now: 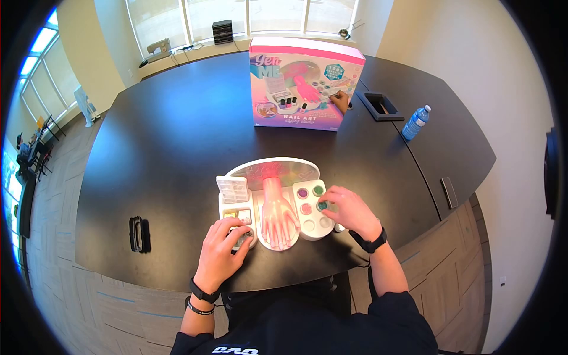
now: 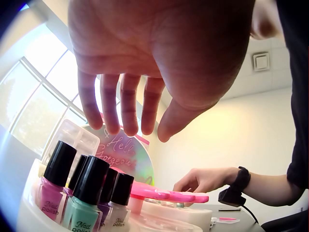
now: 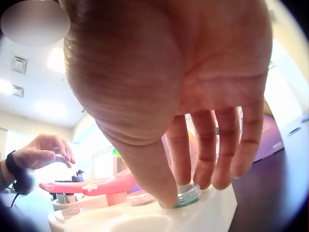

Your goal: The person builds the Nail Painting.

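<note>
My right hand (image 1: 354, 211) pinches a small teal glitter pot (image 3: 189, 194) between thumb and fingers at its place in the white tray (image 1: 318, 232). Purple (image 1: 303, 193), green (image 1: 318, 190) and pink (image 1: 306, 208) pots sit in wells of the same tray. Over the left side of the stand hangs my left hand (image 1: 220, 251), fingers loosely bent and nothing in them. Below those fingers stand several black-capped nail polish bottles (image 2: 90, 181). A pink model hand (image 1: 276, 213) lies palm down between the two sides, in front of a shiny backboard (image 1: 287, 171).
A tall nail art box (image 1: 296, 89) stands behind the set. Farther right are a dark open-topped holder (image 1: 378, 106), a water bottle (image 1: 416, 122) and a phone (image 1: 449, 193). A black frame-like object (image 1: 139, 234) lies at left. A clear compartment lid (image 1: 232, 189) stands raised.
</note>
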`<state>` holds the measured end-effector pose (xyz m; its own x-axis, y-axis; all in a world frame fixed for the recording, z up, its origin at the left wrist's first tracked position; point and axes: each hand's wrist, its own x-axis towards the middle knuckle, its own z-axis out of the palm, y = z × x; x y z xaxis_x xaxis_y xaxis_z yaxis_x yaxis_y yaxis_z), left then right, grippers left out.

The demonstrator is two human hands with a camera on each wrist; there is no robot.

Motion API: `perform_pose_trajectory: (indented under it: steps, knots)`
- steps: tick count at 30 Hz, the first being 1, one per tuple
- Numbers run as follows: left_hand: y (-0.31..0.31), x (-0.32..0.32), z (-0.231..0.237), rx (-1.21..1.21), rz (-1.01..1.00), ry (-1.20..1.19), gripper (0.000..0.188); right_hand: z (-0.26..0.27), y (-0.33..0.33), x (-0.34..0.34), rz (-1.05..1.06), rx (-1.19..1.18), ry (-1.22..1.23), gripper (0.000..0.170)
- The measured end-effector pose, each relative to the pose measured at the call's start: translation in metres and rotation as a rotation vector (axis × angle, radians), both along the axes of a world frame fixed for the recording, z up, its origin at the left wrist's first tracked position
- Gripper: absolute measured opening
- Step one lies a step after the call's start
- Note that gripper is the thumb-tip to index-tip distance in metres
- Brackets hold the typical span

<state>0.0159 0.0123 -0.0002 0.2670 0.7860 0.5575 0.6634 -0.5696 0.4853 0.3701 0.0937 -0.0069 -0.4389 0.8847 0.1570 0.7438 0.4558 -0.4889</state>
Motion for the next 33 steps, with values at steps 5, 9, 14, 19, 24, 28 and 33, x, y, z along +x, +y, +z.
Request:
perform_pose_trajectory:
  steps: [5,9,14,19,24,28,33]
  knots:
    - [0.000,0.001,-0.001,-0.006,-0.001,0.000,0.021,0.003,-0.001,-0.001,-0.022,-0.027,0.001,0.026]
    - [0.000,0.000,-0.002,-0.008,0.000,0.005,0.021,0.002,-0.001,-0.001,-0.030,-0.049,0.005,0.027]
    - [-0.001,0.000,-0.001,-0.001,0.001,0.005,0.021,0.004,-0.002,-0.001,-0.009,-0.002,-0.011,0.026]
    - [-0.002,-0.002,0.001,0.004,0.005,0.000,0.022,0.001,-0.005,0.007,-0.067,0.048,0.052,0.023]
    - [-0.002,-0.001,0.001,0.000,0.007,-0.006,0.022,0.008,-0.008,0.020,-0.127,-0.030,-0.039,0.019]
    - [-0.001,0.000,0.000,-0.011,0.006,-0.006,0.022,0.006,-0.013,0.030,-0.129,-0.120,-0.187,0.022]
    - [0.000,0.001,-0.001,-0.006,-0.001,-0.001,0.022,0.005,-0.017,0.033,-0.141,-0.227,-0.232,0.033]
